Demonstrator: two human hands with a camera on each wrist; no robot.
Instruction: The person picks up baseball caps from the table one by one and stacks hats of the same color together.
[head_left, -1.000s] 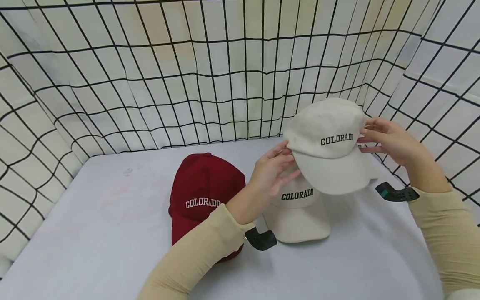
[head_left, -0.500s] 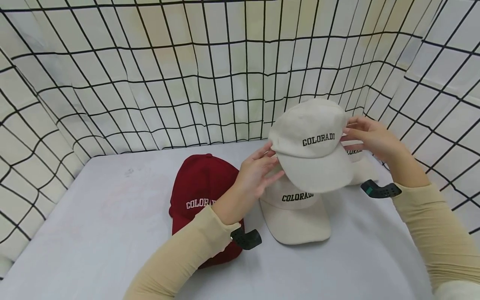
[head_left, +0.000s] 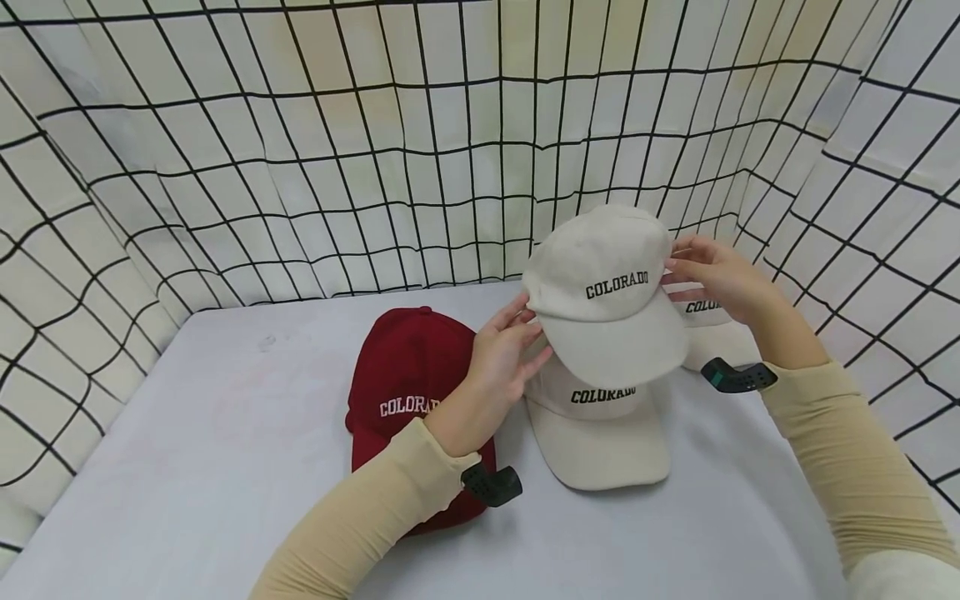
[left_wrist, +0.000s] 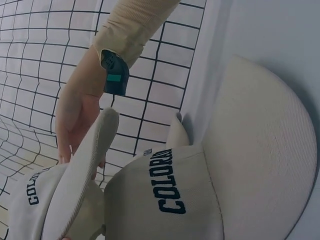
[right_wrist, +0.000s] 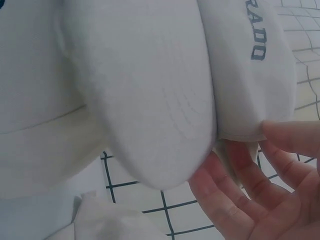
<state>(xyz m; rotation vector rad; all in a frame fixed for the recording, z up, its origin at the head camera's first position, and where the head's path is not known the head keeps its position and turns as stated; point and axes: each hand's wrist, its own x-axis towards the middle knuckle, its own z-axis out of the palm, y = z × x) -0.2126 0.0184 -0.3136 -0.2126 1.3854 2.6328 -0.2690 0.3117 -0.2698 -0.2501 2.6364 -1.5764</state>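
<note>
Both hands hold up an off-white baseball cap (head_left: 577, 250) with dark COLORADO lettering, brim toward me. The left hand (head_left: 498, 367) grips its left lower edge. On the right, the right hand (head_left: 720, 275) pinches the opposite edge; the right wrist view has its thumb outside and the fingers (right_wrist: 240, 185) tucked under the rim. Below, a matching off-white cap (head_left: 600, 450) lies on the table, its crown partly covered by the raised brim. In the left wrist view the raised cap's brim (left_wrist: 82, 170) stands tilted above the lower cap's crown (left_wrist: 155, 195).
A dark red COLORADO cap (head_left: 412, 358) sits to the left, partly behind the left forearm. Another off-white cap (head_left: 720, 342) rests at the back right, under the right hand in this view. Black grid netting (head_left: 337, 167) over white cloth encloses the white table (head_left: 225, 442).
Both hands have carried the raised cap left, over the off-white cap on the table. More of the back-right cap now shows.
</note>
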